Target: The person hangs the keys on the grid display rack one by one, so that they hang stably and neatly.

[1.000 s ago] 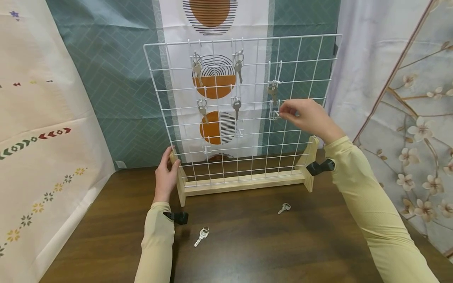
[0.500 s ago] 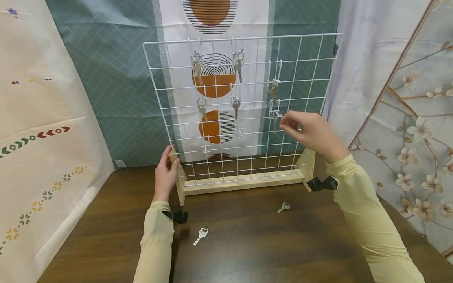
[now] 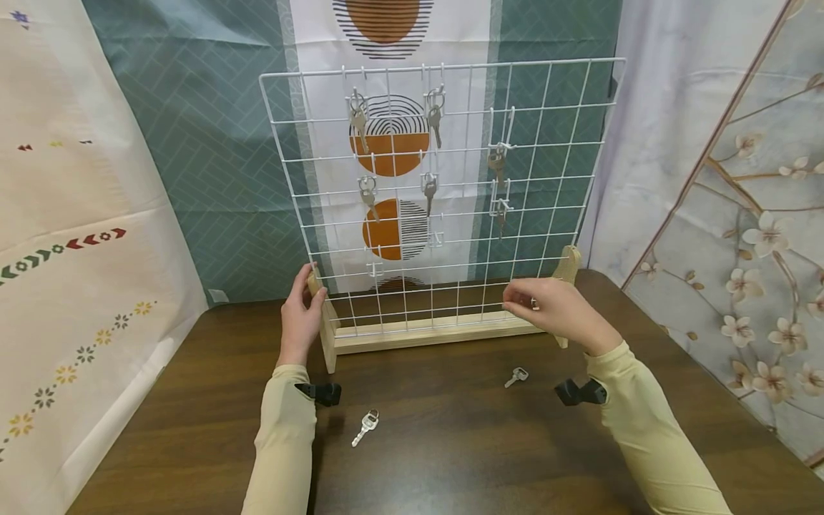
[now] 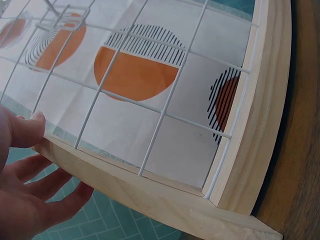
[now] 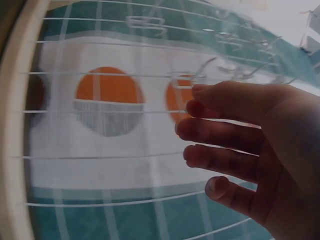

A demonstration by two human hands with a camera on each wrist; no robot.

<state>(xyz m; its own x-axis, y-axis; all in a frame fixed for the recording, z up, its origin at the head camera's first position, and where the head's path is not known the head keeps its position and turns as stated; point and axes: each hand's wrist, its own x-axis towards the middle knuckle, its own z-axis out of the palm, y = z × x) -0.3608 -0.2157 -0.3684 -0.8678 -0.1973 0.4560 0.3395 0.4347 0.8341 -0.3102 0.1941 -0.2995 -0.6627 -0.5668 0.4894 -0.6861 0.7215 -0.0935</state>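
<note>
My left hand [image 3: 301, 322] grips the wooden side post [image 4: 125, 189] of a stand, thumb in front and fingers behind. The stand holds up a white wire grid [image 3: 450, 150]. My right hand [image 3: 553, 307] is in front of the grid's lower right, fingers loosely curled, holding nothing; the right wrist view shows its fingers apart. Above it a key [image 3: 502, 218] hangs on a hook, below another key [image 3: 496, 166]. More keys hang further left, among them an upper one [image 3: 434, 121] and a lower one [image 3: 368, 194].
Two loose keys lie on the brown table: one at front left [image 3: 365, 428], one at right [image 3: 517, 377]. Bare white hooks [image 3: 375, 270] sit low on the grid. A patterned cloth [image 3: 219, 143] hangs behind, with a flowered curtain [image 3: 747, 286] at right.
My right hand has moved down from the lower right hook, where a key now hangs in plain sight. The left hand has stayed on the post.
</note>
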